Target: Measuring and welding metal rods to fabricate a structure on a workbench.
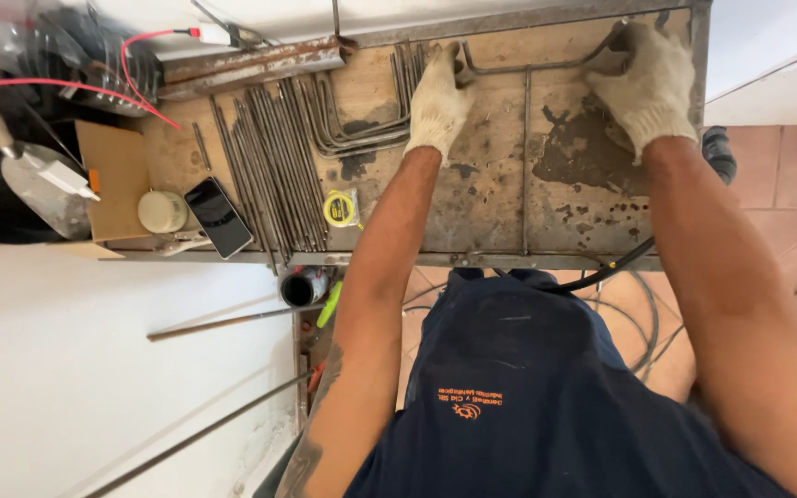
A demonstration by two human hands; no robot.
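Observation:
Both my hands wear white knit gloves and rest at the far side of a worn, stained metal-framed workbench (500, 198). A thin bent steel rod (546, 65) lies flat there, shaped like a wide bracket. My left hand (439, 100) grips its left corner. My right hand (649, 81) curls over its right corner near the bench's far right edge. A straight rod (526, 166) runs from the middle of the bent rod toward me, touching it to form a T.
Left of my hands lie several bent rods (354, 124) and a bundle of straight rods (269, 171). A yellow tape measure (341, 208), black phone (219, 218), white round tub (161, 211), trowel (37, 184), red wire (131, 69) and rusty angle iron (251, 65) sit further left. A black cable (601, 270) hangs below the near edge.

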